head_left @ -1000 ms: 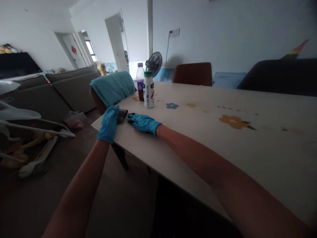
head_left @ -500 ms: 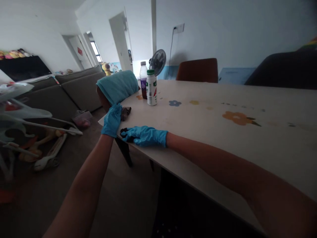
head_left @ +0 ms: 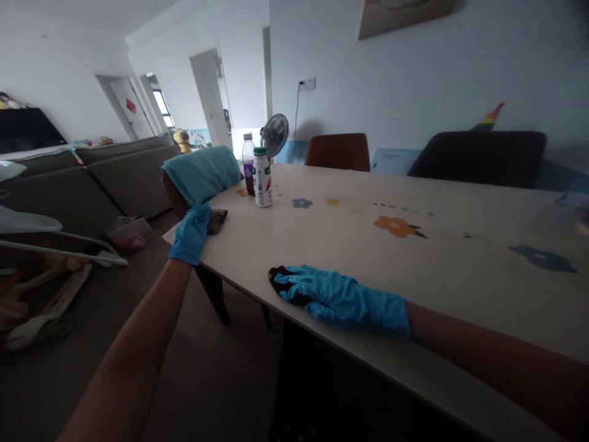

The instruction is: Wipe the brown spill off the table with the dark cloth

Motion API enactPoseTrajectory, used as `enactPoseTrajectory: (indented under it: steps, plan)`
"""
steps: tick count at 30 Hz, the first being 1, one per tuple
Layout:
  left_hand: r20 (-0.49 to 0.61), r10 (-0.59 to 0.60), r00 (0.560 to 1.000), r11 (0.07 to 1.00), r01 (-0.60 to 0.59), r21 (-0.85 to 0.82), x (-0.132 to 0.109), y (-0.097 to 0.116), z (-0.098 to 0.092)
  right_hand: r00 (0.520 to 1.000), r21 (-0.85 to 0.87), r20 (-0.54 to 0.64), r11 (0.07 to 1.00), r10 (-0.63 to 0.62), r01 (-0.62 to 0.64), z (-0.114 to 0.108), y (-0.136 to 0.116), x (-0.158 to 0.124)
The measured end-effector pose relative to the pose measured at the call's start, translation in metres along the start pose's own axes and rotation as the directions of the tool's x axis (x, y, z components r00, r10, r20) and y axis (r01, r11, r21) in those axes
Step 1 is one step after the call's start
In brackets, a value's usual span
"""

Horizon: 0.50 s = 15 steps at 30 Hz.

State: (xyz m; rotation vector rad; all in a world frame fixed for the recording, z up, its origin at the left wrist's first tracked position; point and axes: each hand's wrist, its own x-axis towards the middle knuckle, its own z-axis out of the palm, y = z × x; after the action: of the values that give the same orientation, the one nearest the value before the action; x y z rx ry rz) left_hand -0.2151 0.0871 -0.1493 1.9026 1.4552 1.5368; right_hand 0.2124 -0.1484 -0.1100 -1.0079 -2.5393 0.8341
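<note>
A long pale table [head_left: 331, 245] with printed flowers fills the middle and right. My right hand [head_left: 338, 298], in a blue glove, presses a black cloth [head_left: 278, 282] against the tabletop near the front edge, its fingers spread over it. My left hand [head_left: 190, 234], also gloved in blue, rests at the table's left corner, closed on a dark brown cloth [head_left: 217, 221]. Beyond them stand a white bottle with a green cap [head_left: 263, 181] and a clear bottle with a purple label [head_left: 249, 166], side by side and upright.
A chair with a teal towel [head_left: 202, 172] stands at the table's left end. Behind the table are a brown chair [head_left: 338, 152], a black chair [head_left: 481, 158] and a fan [head_left: 275, 134]. A grey sofa [head_left: 129, 175] and white-framed items lie left.
My right hand has slid right and nearer along the front edge with the black cloth, away from my left hand. The left hand stays at the corner. The view has turned right.
</note>
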Motion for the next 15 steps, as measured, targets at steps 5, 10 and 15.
enactPoseTrajectory:
  steps: [5,10,15]
  plan:
    - [0.008,0.016,1.000,1.000,-0.016,0.007,-0.002,0.001,-0.003,0.999,-0.117,-0.047,0.993,-0.011,0.005,0.003,0.015,0.027]
    - [-0.004,0.060,0.998,0.998,-0.060,0.028,-0.007,-0.001,-0.006,0.986,-0.214,-0.126,0.968,0.109,-0.134,-0.018,0.046,0.072]
    - [0.001,0.085,0.996,0.994,-0.084,0.068,-0.009,-0.007,-0.005,0.941,-0.281,-0.212,0.906,0.263,-0.316,-0.056,0.094,0.096]
